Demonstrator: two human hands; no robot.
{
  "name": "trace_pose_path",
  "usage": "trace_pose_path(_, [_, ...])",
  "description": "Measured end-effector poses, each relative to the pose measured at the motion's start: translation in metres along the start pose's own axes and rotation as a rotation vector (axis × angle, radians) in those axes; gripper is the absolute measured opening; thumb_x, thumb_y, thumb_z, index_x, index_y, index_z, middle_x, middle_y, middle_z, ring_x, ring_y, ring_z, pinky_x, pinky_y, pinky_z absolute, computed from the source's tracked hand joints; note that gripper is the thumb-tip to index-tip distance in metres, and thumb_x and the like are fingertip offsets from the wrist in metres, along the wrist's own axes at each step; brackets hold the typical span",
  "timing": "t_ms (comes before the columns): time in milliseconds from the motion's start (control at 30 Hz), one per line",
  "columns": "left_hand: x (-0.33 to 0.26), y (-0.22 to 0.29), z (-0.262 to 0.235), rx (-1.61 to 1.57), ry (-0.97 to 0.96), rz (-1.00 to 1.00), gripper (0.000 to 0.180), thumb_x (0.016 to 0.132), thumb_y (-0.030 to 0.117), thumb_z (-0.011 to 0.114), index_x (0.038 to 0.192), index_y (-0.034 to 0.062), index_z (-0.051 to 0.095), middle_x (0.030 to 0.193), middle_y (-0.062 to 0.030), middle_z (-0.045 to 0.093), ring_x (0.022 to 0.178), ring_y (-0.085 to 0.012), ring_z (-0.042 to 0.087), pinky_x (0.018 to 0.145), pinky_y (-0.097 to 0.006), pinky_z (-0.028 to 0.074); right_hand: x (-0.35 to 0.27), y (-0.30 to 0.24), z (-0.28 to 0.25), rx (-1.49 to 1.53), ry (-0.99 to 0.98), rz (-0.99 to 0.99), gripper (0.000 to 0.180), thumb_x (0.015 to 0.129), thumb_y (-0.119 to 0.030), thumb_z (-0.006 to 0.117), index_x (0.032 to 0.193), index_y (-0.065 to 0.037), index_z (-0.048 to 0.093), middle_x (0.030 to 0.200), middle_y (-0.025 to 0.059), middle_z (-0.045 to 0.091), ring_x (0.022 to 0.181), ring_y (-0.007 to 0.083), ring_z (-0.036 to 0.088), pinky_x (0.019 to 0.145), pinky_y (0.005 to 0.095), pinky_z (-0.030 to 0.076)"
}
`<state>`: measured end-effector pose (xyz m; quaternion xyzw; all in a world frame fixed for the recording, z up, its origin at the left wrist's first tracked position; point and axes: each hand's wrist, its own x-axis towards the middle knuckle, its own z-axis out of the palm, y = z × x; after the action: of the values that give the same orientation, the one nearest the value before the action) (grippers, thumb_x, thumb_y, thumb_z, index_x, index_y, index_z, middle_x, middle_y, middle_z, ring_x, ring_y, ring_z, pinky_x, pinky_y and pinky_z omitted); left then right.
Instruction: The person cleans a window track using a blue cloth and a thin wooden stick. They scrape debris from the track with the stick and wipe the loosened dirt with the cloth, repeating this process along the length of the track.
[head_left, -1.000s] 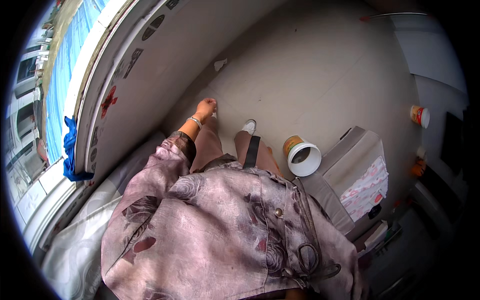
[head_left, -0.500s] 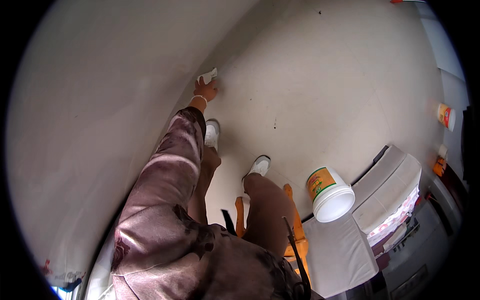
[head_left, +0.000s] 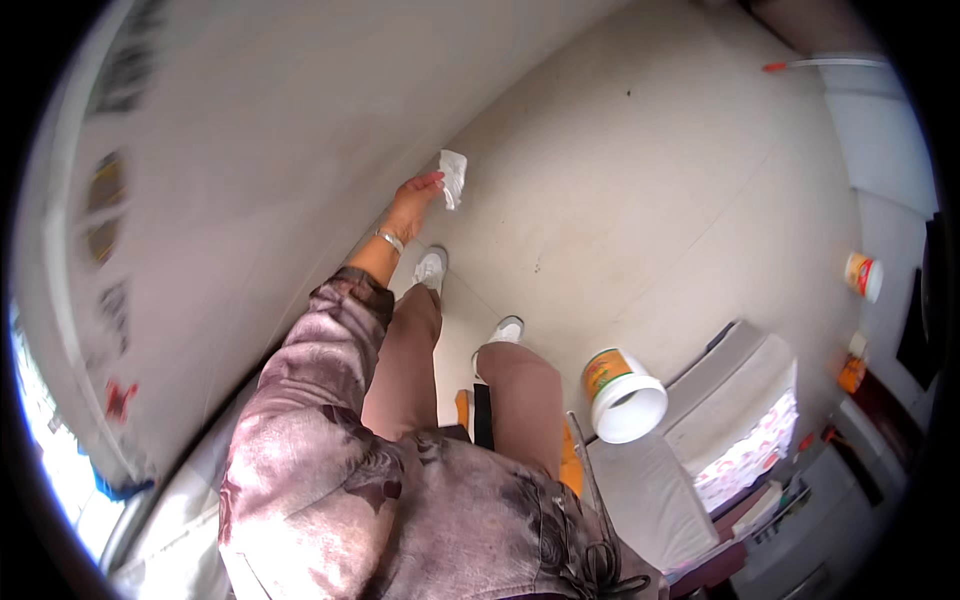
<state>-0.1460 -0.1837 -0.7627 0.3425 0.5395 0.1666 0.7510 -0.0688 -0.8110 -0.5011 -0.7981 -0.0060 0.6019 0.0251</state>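
Note:
My left hand (head_left: 416,197), at the end of an outstretched left arm, pinches a thin white tissue (head_left: 453,180) between its fingers. The tissue hangs loosely, a short way above the floor and close to the base of the pale wall (head_left: 250,150). It could also be a light cloth; the kind is not fully clear. A bracelet circles the left wrist. Below the hand is one of my white shoes (head_left: 431,268). My right hand does not show.
A white bucket (head_left: 642,392) with an orange and green label stands right of my legs, beside a grey cushioned seat (head_left: 645,500). Parts of an orange wooden stool (head_left: 571,460) show by my legs. Farther right sits a smaller white tub (head_left: 862,277). Dark specks dot the floor (head_left: 640,200).
My left hand has come up from the floor with the tissue, which now hangs more spread out. The view has shifted, showing more of the wall at left.

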Motion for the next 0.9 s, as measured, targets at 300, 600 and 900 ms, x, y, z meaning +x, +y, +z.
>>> trace_pose_path(300, [-0.372,0.168,0.043,-0.621,-0.291,0.085,0.028,0.087,-0.003,0.048,0.114,-0.0022,0.056,0.104,-0.0089,0.062,0.094,-0.0184,0.062,0.082,-0.031,0.054,-0.069,-0.05,-0.175,-0.647,-0.196,-0.232,0.032,0.083,-0.012,0.063,0.114,-0.004,0.062,0.106,0.0178,0.065,0.088,0.0284,0.065,0.08,0.0392,0.052])
trace_pose_path(600, [-0.516,0.241,0.033,-0.587,-0.079,0.553,0.021,0.087,0.004,0.066,0.102,0.0049,0.052,0.094,-0.0023,0.059,0.086,-0.009,0.059,0.078,-0.024,0.051,-0.254,-0.433,-0.114,-0.166,-0.119,-1.382,0.046,0.084,0.0,0.065,0.128,-0.003,0.052,0.108,0.0086,0.062,0.094,0.0181,0.062,0.079,0.0274,0.051])
trace_pose_path(900, [-0.598,0.323,-0.15,0.376,0.752,1.094,0.032,0.086,0.006,0.064,0.117,0.0053,0.059,0.111,-0.0065,0.063,0.105,-0.0209,0.058,0.092,-0.031,0.045,-0.344,-0.559,0.07,0.015,-0.431,-1.71,0.016,0.089,0.002,0.061,0.105,0.002,0.061,0.092,0.0006,0.061,0.078,0.0048,0.055,0.064,0.0188,0.046])
